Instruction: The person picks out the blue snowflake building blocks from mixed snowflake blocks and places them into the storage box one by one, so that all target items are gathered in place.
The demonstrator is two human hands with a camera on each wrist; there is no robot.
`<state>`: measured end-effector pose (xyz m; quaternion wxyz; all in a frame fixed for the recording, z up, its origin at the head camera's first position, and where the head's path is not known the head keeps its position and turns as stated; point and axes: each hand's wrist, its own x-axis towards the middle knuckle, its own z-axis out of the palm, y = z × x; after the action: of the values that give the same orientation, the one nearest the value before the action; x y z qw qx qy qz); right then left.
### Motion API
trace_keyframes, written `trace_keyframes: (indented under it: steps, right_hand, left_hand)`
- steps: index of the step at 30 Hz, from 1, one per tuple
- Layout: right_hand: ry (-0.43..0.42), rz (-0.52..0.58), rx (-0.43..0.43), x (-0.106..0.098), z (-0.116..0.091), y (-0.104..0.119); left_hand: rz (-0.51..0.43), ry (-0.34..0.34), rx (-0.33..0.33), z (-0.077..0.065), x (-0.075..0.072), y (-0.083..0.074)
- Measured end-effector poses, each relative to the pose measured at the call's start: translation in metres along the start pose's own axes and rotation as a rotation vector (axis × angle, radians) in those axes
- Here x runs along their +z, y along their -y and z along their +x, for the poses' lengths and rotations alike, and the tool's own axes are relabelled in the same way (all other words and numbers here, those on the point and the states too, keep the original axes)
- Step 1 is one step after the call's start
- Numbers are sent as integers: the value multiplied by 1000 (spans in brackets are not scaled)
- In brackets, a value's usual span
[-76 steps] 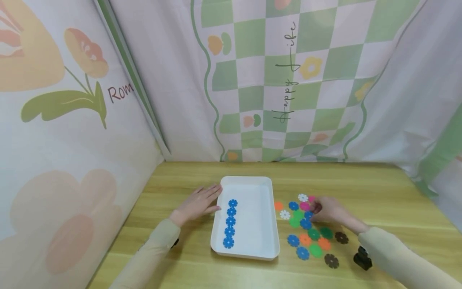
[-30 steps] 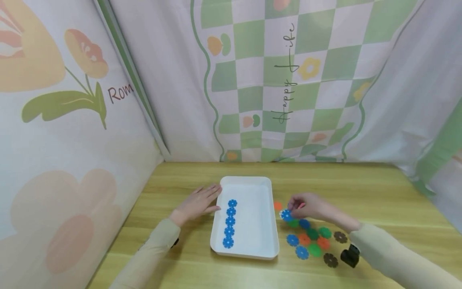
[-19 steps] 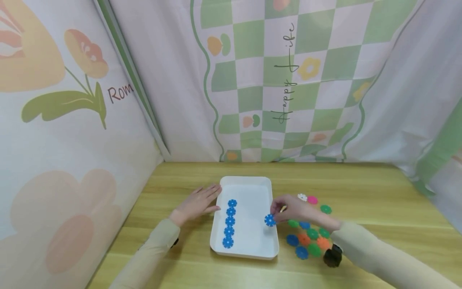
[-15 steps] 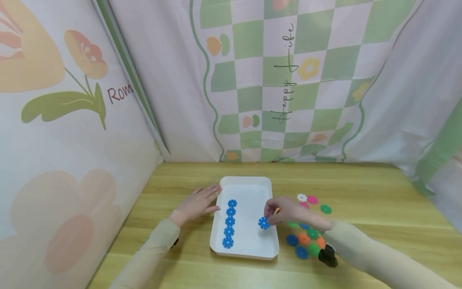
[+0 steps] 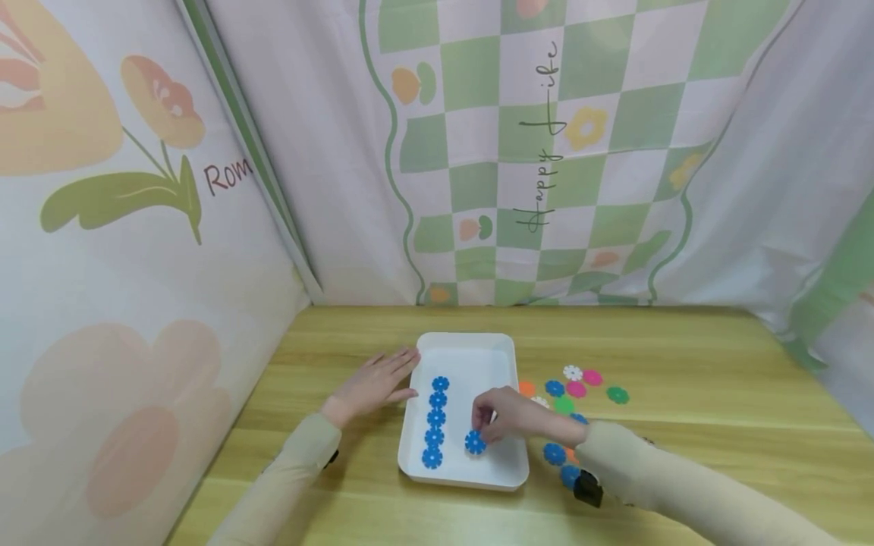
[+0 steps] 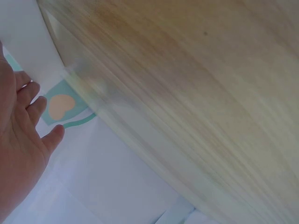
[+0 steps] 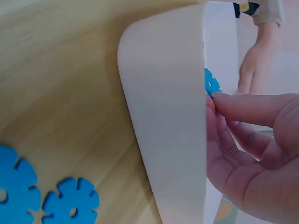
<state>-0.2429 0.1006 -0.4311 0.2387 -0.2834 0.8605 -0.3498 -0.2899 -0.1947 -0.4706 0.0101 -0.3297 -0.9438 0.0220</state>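
My right hand [image 5: 510, 414] pinches a blue snowflake disc [image 5: 474, 442] between thumb and fingertips, inside the right half of the white tray [image 5: 471, 476]. In the right wrist view the same disc [image 7: 212, 82] shows at the thumb tip, partly hidden by the tray wall [image 7: 163, 93]. Several blue snowflake discs [image 5: 435, 418] lie end to end in a column along the tray's left side. My left hand [image 5: 372, 384] lies flat with straight fingers, its fingertips at the tray's left rim. In the left wrist view that hand [image 6: 23, 126] holds nothing.
Right of the tray, loose snowflake discs in several colours lie on the wooden table [image 5: 355, 493], among them pink [image 5: 592, 377], green [image 5: 617, 395] and white [image 5: 572, 372]. My right sleeve [image 5: 642, 462] hides part of them. A patterned curtain [image 5: 539, 152] hangs behind the table.
My right hand has taken a blue disc from the loose discs and carried it left over the tray's rim, then lower and toward the column. My left hand stays at the rim.
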Motion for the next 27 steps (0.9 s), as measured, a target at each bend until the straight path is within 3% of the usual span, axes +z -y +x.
trace_keyframes:
  steps: [11,27]
  right_hand:
    - [25,-84,84,13,5,4]
    - [14,-114,62,10,0,4]
  left_hand:
    - [-2,-2,8,1,1,0]
    - [6,-15,10,0,0,0]
